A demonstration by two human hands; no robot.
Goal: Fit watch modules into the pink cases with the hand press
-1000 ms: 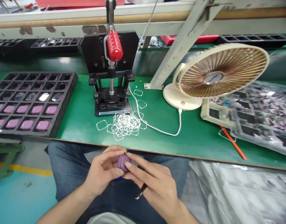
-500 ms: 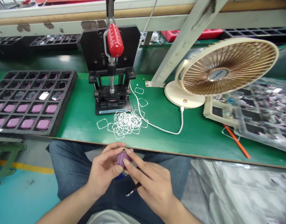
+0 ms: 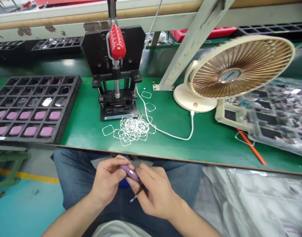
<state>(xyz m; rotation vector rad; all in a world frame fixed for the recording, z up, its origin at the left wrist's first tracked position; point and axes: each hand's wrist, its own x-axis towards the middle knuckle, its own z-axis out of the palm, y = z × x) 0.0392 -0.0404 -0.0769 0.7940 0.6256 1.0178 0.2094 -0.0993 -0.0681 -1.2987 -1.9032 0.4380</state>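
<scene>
Above my lap, just off the bench's front edge, a small purple casing is pinched between both hands. My left hand grips its left end with thumb and fingers. The fingers of my right hand close on its right end. A slim dark tool with a shiny tip also sticks out of my right hand, pointing down and left; its kind is unclear. On the bench beyond lies a heap of thin white rounded-rectangle rings, with a few loose around it.
A hand press with a red handle stands behind the rings. The black foam tray at left holds purple casings. A cream fan with its white cable, an orange stick and a clear parts tray are at right.
The purple casing has been turned in my fingers, from end-up to lying slantwise with a side showing. My right hand's fingers have curled in more, and the dark tool has shifted slightly left.
</scene>
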